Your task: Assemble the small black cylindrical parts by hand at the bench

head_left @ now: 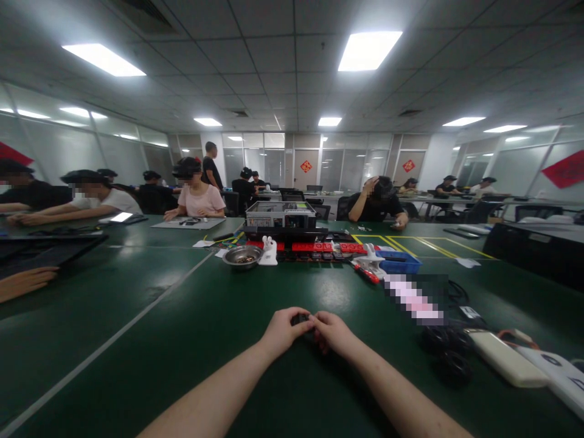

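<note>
Just above the green table, my left hand (pixel 285 330) is closed round a small dark piece (pixel 300 318), gripped between thumb and curled fingers. Its exact kind does not show at this size. Fingertips of my right hand (pixel 332 331) press together at the piece's right end and meet my left thumb. The fingers largely hide whatever the right hand pinches. Beyond both hands stand a metal bowl (pixel 242 258) with small coppery bits inside, a white clamp-like stand (pixel 269 251) and a row of red and black parts (pixel 314 247).
A blue tray (pixel 398 261) and red-handled pliers (pixel 366 272) lie at the right middle. Nearer on the right are black rolls (pixel 449 353), a cream power bank (pixel 507 358) and cables. A grey case (pixel 281 215) stands at the back. Another person's hand (pixel 30 283) rests at left.
</note>
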